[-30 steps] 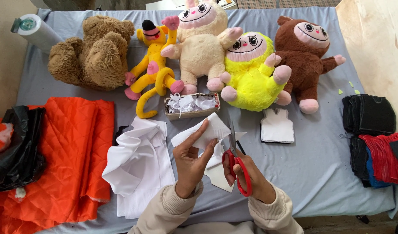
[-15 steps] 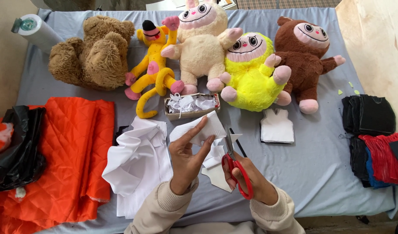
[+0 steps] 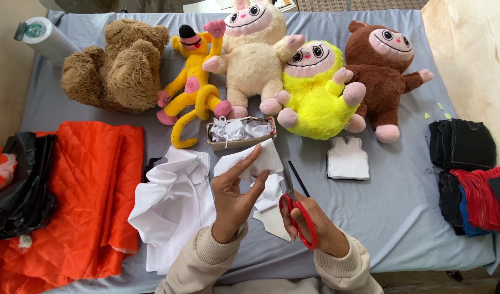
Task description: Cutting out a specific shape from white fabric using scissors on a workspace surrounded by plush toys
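At the near edge of the grey-covered surface (image 3: 402,218), just in front of me: L hand (image 3: 233,198) pinches a piece of white cloth (image 3: 258,163), thumb and forefinger closed on its upper edge, other fingers spread. Cloth hangs slack from that pinch, lifted off the surface, probably so the blades get a free edge w/ nothing underneath. R hand (image 3: 310,226) has its grip through the red handles of the scissors (image 3: 293,204); blades narrowly parted, meeting the cloth's right side.

Scissors: long axis runs near-far, tilted slightly left; tips point away from me toward the toys, handles toward my body. Cloth piece: long axis approx diagonal, low-left to high-right corner.

Surroundings: pile of white fabric (image 3: 174,209) just left of L hand, w/in easy reach, likely stock. Small open box (image 3: 242,133) holding white scraps sits just beyond the cloth. Flat white vest-shaped cutout (image 3: 348,158) lies to the right, apart from the hands. Orange quilted fabric (image 3: 92,190) far left; stack of black pieces (image 3: 462,144) far right. Row of plush toys along the far side, yellow one (image 3: 315,92) nearest the box.
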